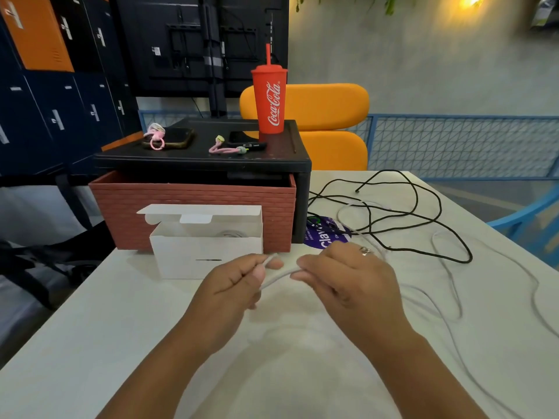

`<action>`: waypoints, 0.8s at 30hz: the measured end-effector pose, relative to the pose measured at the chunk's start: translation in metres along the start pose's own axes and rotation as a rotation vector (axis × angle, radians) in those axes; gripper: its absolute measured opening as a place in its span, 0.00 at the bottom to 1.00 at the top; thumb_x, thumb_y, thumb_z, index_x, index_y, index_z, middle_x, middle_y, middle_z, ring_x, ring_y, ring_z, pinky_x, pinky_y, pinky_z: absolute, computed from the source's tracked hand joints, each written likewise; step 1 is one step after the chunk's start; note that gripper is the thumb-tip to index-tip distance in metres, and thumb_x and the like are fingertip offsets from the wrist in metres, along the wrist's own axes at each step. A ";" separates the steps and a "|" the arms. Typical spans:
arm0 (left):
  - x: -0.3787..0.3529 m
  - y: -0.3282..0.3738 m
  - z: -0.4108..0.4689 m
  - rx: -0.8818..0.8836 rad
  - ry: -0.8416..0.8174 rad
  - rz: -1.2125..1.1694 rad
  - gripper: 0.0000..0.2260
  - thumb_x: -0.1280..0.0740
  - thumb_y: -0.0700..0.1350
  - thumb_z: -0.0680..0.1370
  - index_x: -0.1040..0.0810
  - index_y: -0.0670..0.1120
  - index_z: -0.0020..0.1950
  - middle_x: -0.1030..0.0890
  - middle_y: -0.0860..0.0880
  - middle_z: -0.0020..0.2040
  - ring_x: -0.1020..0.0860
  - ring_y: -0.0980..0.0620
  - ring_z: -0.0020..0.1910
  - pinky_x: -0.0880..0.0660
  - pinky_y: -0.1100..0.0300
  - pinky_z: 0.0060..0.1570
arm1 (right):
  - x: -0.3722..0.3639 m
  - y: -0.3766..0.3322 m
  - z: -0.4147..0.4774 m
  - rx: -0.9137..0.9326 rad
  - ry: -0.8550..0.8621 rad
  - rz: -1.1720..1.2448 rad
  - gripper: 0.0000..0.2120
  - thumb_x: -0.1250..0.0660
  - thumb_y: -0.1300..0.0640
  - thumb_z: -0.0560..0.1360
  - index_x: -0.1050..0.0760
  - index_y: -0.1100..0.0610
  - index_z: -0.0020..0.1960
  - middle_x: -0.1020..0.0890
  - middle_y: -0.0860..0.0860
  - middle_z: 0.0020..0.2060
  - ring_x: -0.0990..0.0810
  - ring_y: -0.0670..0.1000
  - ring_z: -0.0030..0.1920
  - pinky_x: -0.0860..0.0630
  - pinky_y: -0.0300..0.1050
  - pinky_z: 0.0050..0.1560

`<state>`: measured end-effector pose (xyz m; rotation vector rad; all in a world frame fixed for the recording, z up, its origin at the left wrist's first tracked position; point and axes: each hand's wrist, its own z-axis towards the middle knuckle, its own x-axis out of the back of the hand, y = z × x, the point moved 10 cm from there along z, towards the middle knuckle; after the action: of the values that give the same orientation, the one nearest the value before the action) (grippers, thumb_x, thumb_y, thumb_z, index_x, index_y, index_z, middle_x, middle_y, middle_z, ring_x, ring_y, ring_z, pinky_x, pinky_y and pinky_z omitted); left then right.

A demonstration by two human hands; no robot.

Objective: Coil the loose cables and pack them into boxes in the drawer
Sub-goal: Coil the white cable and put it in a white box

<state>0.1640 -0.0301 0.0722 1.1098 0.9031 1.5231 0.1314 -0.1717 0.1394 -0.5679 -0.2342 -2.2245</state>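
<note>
Head view. Centre: the left hand (239, 285) and right hand (348, 276) are held close together above the tabletop (151, 343), each pinching the white cable (277, 276) between thumb and curled fingers. The short span between the hands bows upward in a shallow arch, and one end pokes up past the left thumb. The cable is thin, pale and smooth-sheathed, almost the same tone as the tabletop. From the right hand it trails off to the right in wide, slack loops lying flat on the surface. A ring (365, 251) sits on a finger of the right hand.

Right rear: the black cable (393, 213), thin and matte, lies uncoiled in large overlapping loops. One bare end points toward the far edge, and some loops cross a purple packet (322, 234).

Left rear: the white box (208, 258) stands on the tabletop with its lid flap raised, just in front of the red-brown drawer (193, 213). The drawer is pulled out of a black unit (199, 160), and a red cup (270, 98) with a straw stands on top of the unit.
</note>
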 end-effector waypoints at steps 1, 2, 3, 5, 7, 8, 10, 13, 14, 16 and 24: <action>-0.004 0.001 0.000 0.027 -0.038 -0.055 0.13 0.40 0.51 0.76 0.16 0.53 0.42 0.32 0.53 0.23 0.33 0.59 0.25 0.33 0.69 0.30 | 0.007 0.001 0.001 -0.001 0.054 -0.005 0.15 0.37 0.50 0.75 0.18 0.57 0.39 0.24 0.51 0.28 0.28 0.54 0.26 0.30 0.40 0.24; -0.008 0.002 -0.002 0.053 -0.081 -0.124 0.14 0.41 0.51 0.74 0.16 0.51 0.41 0.35 0.54 0.22 0.36 0.58 0.24 0.33 0.67 0.29 | 0.011 0.003 0.001 -0.005 0.100 -0.014 0.13 0.36 0.52 0.75 0.17 0.58 0.41 0.23 0.52 0.28 0.28 0.54 0.26 0.31 0.41 0.25; -0.011 0.003 -0.003 0.077 -0.112 -0.216 0.15 0.41 0.53 0.73 0.16 0.49 0.40 0.38 0.55 0.22 0.38 0.58 0.23 0.34 0.65 0.28 | 0.014 0.005 0.000 -0.011 0.140 -0.028 0.10 0.34 0.54 0.74 0.17 0.58 0.42 0.23 0.52 0.29 0.28 0.55 0.27 0.30 0.42 0.27; -0.016 0.004 -0.005 0.119 -0.175 -0.420 0.14 0.32 0.57 0.69 0.16 0.46 0.38 0.40 0.56 0.23 0.42 0.58 0.22 0.35 0.64 0.26 | 0.017 0.010 -0.002 -0.015 0.209 -0.100 0.05 0.31 0.58 0.73 0.17 0.56 0.43 0.21 0.52 0.31 0.27 0.55 0.30 0.29 0.45 0.35; -0.022 0.004 -0.007 0.163 -0.252 -0.582 0.20 0.24 0.59 0.60 0.17 0.44 0.40 0.39 0.56 0.23 0.42 0.59 0.21 0.35 0.65 0.24 | 0.018 0.016 -0.004 -0.045 0.262 -0.212 0.04 0.29 0.61 0.71 0.17 0.53 0.43 0.20 0.51 0.34 0.27 0.53 0.35 0.33 0.48 0.44; -0.025 0.003 -0.008 0.186 -0.291 -0.636 0.22 0.22 0.59 0.59 0.16 0.43 0.41 0.39 0.56 0.23 0.41 0.59 0.20 0.34 0.65 0.24 | 0.019 0.020 -0.006 -0.077 0.282 -0.248 0.06 0.28 0.62 0.69 0.16 0.52 0.42 0.19 0.51 0.35 0.29 0.51 0.38 0.36 0.48 0.47; -0.032 0.004 -0.013 0.222 -0.367 -0.709 0.21 0.21 0.55 0.58 0.16 0.43 0.43 0.37 0.56 0.22 0.40 0.60 0.19 0.32 0.65 0.23 | 0.019 0.026 -0.008 -0.138 0.298 -0.263 0.08 0.27 0.64 0.67 0.16 0.52 0.42 0.19 0.52 0.38 0.31 0.51 0.42 0.39 0.47 0.49; -0.038 0.007 -0.016 0.249 -0.412 -0.806 0.19 0.20 0.52 0.60 0.16 0.43 0.45 0.35 0.54 0.22 0.37 0.61 0.18 0.30 0.65 0.24 | 0.006 0.029 -0.009 -0.207 0.227 -0.114 0.08 0.32 0.63 0.70 0.17 0.53 0.44 0.19 0.51 0.38 0.30 0.49 0.42 0.37 0.46 0.48; -0.038 0.009 -0.016 0.248 -0.402 -0.839 0.19 0.21 0.52 0.61 0.16 0.43 0.45 0.34 0.54 0.22 0.37 0.60 0.18 0.29 0.65 0.23 | -0.002 0.030 -0.009 -0.238 0.177 -0.013 0.08 0.35 0.60 0.72 0.18 0.53 0.46 0.19 0.49 0.38 0.29 0.47 0.42 0.34 0.46 0.47; -0.035 0.011 -0.012 0.235 -0.333 -0.874 0.15 0.22 0.50 0.64 0.17 0.43 0.44 0.33 0.53 0.23 0.36 0.59 0.18 0.28 0.64 0.23 | -0.019 0.032 -0.011 -0.332 0.056 0.174 0.10 0.42 0.55 0.76 0.22 0.48 0.47 0.20 0.45 0.38 0.28 0.43 0.41 0.31 0.47 0.45; -0.018 0.000 -0.005 0.247 -0.011 -0.686 0.16 0.42 0.51 0.72 0.17 0.47 0.35 0.31 0.49 0.26 0.32 0.55 0.23 0.25 0.61 0.28 | -0.059 0.018 -0.024 -0.651 -0.181 0.881 0.12 0.44 0.52 0.76 0.21 0.51 0.47 0.24 0.37 0.30 0.27 0.38 0.34 0.32 0.28 0.38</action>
<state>0.1609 -0.0476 0.0674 0.8434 1.3225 0.8549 0.1711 -0.1525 0.0899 -0.9851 0.5778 -1.3458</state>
